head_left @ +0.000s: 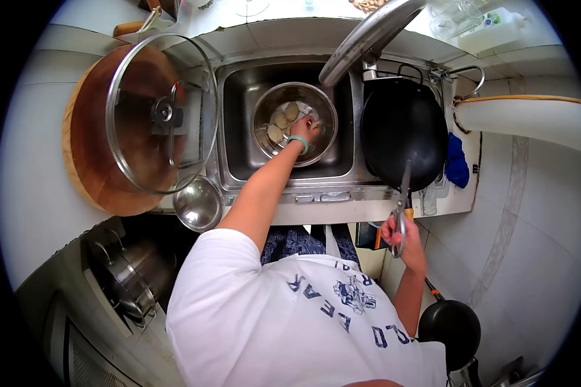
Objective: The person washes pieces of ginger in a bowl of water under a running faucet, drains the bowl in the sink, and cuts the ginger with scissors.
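In the head view, a shiny metal bowl (260,122) sits in the steel sink (235,155). Several rounded, pale tan pieces (281,119) lie inside it; I cannot tell their kind. My left hand (308,128), with a green bangle at the wrist, reaches into the right part of this bowl. Its fingers are curled together, and whatever they grip is too small to name. Over the counter's front edge, my right hand (400,233) is closed round the handles of metal scissors (405,184), whose blades point up and away from me.
The tap (361,45) arches above the sink's back right. A black wok (403,132) stands right of the basin, beside a blue cloth (456,161). On the left are a glass lid (129,174), a round wooden board (81,155) and a metal bowl (199,203).
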### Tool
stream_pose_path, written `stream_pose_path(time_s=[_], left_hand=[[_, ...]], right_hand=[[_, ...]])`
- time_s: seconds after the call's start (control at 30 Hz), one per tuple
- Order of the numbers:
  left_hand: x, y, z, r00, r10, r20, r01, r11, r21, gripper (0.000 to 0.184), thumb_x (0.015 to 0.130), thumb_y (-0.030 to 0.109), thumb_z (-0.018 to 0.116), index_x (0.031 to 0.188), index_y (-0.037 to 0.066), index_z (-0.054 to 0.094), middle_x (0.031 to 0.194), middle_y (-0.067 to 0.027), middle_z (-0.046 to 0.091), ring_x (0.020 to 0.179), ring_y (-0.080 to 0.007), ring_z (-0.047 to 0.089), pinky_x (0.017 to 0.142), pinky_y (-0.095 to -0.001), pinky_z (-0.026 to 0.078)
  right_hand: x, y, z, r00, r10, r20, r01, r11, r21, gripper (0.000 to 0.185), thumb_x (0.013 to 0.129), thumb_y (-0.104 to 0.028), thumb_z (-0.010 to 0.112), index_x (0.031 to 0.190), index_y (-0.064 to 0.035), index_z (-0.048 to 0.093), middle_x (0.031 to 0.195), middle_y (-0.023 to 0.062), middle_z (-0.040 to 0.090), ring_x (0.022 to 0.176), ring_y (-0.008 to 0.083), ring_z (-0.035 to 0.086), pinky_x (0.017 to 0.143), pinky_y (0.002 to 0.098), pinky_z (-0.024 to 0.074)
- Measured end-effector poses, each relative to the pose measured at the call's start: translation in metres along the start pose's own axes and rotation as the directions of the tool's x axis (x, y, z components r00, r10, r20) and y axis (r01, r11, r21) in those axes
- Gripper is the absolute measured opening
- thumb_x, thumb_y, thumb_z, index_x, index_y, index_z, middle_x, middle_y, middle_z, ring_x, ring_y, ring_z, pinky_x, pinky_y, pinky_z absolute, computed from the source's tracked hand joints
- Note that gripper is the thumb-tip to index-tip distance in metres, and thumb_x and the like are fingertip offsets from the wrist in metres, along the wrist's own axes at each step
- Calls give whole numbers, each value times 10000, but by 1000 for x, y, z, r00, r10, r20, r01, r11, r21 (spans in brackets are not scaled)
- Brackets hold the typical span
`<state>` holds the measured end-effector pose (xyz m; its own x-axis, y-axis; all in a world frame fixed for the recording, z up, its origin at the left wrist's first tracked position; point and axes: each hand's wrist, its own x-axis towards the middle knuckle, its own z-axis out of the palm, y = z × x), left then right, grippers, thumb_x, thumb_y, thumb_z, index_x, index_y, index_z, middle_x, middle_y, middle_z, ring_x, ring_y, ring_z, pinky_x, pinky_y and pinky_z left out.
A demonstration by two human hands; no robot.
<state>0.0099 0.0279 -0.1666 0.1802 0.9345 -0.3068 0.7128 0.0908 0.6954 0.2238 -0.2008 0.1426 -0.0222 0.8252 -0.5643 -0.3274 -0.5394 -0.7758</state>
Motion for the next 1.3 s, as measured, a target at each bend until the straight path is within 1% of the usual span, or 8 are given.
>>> stream_pose_path(time_s=[0.2,0.33,0.5,0.57,0.73,1.17,1.23,1.3], left_hand=[[-41,25,-51,996,86,-36,-87,713,-696,234,683,0,659,896,57,579,828,-5,585,793,-96,556,701,-239,462],[-90,80,-116,988,95,121,64,463,-884,222,775,13,648,977,42,558,899,-7,583,825,-74,546,711,-201,463],[-123,106,-160,972,166,166,80,431,-899,190,804,75,657,969,54,566,909,-7,597,798,-64,548,656,-192,458],[-135,122,-178,960,225,166,35,491,-870,172,801,75,660,948,57,574,908,0,604,766,-60,544,635,-188,447],[-143,128,-200,910,335,246,-28,640,-768,191,785,81,677,958,50,602,877,21,599,754,-40,532,633,-177,430],[-148,136,-211,905,321,280,-46,728,-684,293,814,111,650,1080,47,545,932,-19,600,815,-84,573,702,-218,485],[-147,133,-217,866,123,485,373,486,-790,294,852,119,600,1121,40,512,958,-51,600,843,-123,596,699,-254,528],[-145,123,-209,867,99,489,410,414,-812,284,864,113,578,1126,33,504,981,-65,595,864,-145,603,710,-283,544]], right_hand=[[36,17,15,997,-8,-81,-27,907,-421,265,775,-221,685,800,-13,524,646,-9,487,599,59,419,514,217,343],[49,0,47,986,-168,-19,131,831,-540,319,792,-265,668,849,16,527,659,30,493,630,109,419,592,270,389],[70,0,64,994,-106,2,91,838,-538,319,794,-279,668,859,13,556,687,37,540,648,94,461,607,246,402],[88,13,70,994,-100,-34,90,969,-231,308,794,-280,670,852,8,580,720,36,586,670,72,507,605,215,415],[121,13,95,974,-226,-32,224,972,-67,183,753,-95,695,880,3,608,870,51,660,737,65,551,656,200,442],[135,17,110,947,-318,41,320,931,-174,188,756,-46,687,858,-18,531,818,40,615,754,77,551,716,218,452],[137,15,110,937,-349,38,349,917,-191,179,761,-48,682,856,-16,534,820,36,608,753,74,544,713,218,450],[136,11,109,911,-411,40,410,889,-205,155,759,-95,685,822,-18,567,740,12,607,674,63,538,626,218,442]])
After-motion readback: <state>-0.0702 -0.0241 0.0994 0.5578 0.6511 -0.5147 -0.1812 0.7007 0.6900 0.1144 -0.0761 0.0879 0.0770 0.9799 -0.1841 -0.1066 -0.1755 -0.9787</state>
